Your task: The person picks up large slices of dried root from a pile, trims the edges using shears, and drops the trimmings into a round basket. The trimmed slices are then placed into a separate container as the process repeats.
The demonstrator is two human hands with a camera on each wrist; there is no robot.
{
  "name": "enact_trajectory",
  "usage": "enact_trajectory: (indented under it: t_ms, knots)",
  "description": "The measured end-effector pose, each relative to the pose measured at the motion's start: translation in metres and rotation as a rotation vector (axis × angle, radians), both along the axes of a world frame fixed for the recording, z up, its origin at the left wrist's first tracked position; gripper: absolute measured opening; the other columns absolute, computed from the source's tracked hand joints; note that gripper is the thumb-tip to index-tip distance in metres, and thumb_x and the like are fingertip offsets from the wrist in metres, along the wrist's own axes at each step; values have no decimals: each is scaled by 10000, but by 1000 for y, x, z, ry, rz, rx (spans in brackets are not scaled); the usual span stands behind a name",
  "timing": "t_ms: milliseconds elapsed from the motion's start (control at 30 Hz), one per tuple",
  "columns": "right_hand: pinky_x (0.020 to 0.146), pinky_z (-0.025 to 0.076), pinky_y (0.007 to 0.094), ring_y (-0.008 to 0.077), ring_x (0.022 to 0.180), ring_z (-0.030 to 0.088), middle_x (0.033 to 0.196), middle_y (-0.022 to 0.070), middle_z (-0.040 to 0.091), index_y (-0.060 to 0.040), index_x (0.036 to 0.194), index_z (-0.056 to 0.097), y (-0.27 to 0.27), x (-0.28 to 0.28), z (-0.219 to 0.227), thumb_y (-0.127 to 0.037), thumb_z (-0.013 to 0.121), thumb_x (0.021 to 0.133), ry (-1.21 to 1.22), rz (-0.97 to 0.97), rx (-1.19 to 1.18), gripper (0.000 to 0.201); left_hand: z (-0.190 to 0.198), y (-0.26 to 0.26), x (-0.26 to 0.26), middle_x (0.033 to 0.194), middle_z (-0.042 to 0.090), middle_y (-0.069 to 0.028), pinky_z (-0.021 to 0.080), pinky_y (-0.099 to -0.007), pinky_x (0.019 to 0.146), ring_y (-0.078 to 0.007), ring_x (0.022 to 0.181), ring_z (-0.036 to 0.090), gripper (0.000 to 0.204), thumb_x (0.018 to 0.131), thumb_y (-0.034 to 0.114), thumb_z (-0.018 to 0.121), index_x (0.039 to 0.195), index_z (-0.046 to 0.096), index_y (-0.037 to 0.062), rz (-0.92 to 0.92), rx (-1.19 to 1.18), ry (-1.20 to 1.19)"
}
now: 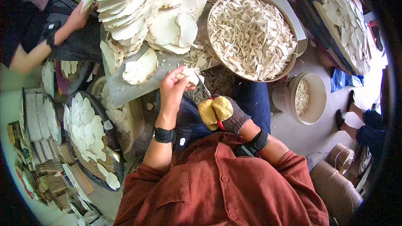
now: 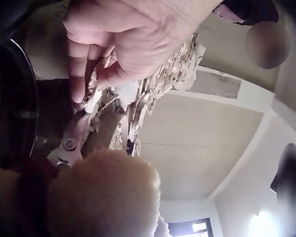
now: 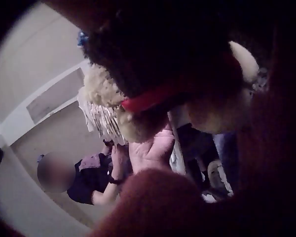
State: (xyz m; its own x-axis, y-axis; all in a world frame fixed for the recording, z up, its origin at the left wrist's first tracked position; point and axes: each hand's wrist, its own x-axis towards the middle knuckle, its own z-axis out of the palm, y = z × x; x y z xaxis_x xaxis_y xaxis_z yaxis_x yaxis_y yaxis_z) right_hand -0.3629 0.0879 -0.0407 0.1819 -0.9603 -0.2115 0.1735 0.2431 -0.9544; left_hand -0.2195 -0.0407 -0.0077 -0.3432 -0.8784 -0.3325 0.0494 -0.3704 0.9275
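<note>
In the head view my bare left hand (image 1: 172, 90) pinches a pale, flat slice (image 1: 190, 76) between thumb and fingers. My right hand (image 1: 226, 115), in a dark knitted glove with yellow padding (image 1: 212, 109), grips red-handled scissors (image 1: 203, 86) whose blades reach the slice's right side. The left wrist view shows the scissors' pivot (image 2: 69, 143) just below my left fingertips, with the padding (image 2: 106, 190) beneath it. A red handle (image 3: 148, 100) runs between padded parts in the dark right wrist view.
Large pale slices (image 1: 125, 10) are stacked on the metal table (image 1: 118, 91). A round basin (image 1: 210, 33) of cut pieces stands at its right, with a bucket (image 1: 320, 100) beyond. Trays of slices (image 1: 86, 127) lie at left. Another person's arm (image 1: 69, 27) reaches in at upper left.
</note>
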Motion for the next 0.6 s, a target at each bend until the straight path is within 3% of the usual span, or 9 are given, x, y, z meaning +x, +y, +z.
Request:
enact_trajectory:
  t_ms: [33, 133, 233, 300, 367, 433, 500, 600]
  knots:
    - [782, 474, 312, 220, 895, 593, 945, 104, 612, -65, 991, 573, 0, -1, 7, -185, 606, 788, -23, 16, 69, 239, 0, 0, -1, 893, 614, -110, 528, -239, 592, -132, 707, 609, 338, 823, 20, 540, 1145, 458, -45, -20, -12, -7]
    - [787, 471, 306, 194, 919, 589, 974, 90, 612, -64, 1023, 569, 4, 1, -4, -222, 565, 832, -458, -40, 131, 248, 5, -1, 0, 903, 606, -100, 525, -244, 604, -139, 729, 607, 344, 822, 20, 541, 1149, 440, -12, -124, -23, -24]
    - [799, 472, 315, 216, 906, 590, 978, 92, 611, -66, 1018, 569, 3, -1, -22, -248, 609, 790, -705, -91, 262, 294, 8, -2, 2, 906, 598, -86, 522, -250, 611, -145, 747, 604, 353, 819, 22, 547, 1152, 429, 21, -247, -15, -31]
    - [796, 474, 327, 240, 888, 588, 966, 100, 609, -74, 999, 574, 4, -3, -29, -252, 641, 747, -218, -38, -40, 316, 5, 0, -2, 898, 597, -88, 521, -255, 617, -152, 742, 604, 349, 813, 15, 549, 1139, 425, 23, -229, -68, -27]
    - [791, 475, 337, 260, 874, 584, 950, 107, 606, -84, 979, 580, 4, -1, -42, -251, 673, 697, 11, -30, -147, 340, 3, 9, -13, 915, 601, -120, 522, -274, 628, -173, 737, 613, 363, 812, 17, 557, 1143, 408, 9, 11, -90, 28]
    - [791, 475, 340, 260, 876, 580, 942, 109, 603, -86, 968, 579, 6, 4, -56, -229, 681, 675, 14, -49, -86, 341, -6, 14, -21, 930, 603, -141, 522, -282, 635, -182, 731, 618, 368, 814, 21, 560, 1147, 405, -5, 194, -60, 64]
    - [798, 473, 339, 246, 892, 578, 946, 108, 599, -76, 969, 571, 8, 3, -58, -190, 666, 686, 56, -47, -47, 319, -8, 18, -26, 937, 605, -168, 527, -274, 631, -195, 722, 627, 389, 820, 24, 558, 1168, 390, -27, 222, -33, 87]
    - [861, 470, 326, 199, 946, 581, 1020, 107, 593, -4, 1034, 539, 5, -10, -17, -88, 571, 827, 244, 39, -104, 226, -7, 18, -27, 914, 611, -168, 532, -266, 617, -200, 712, 632, 373, 829, 25, 546, 1165, 395, -36, 194, -48, 66]
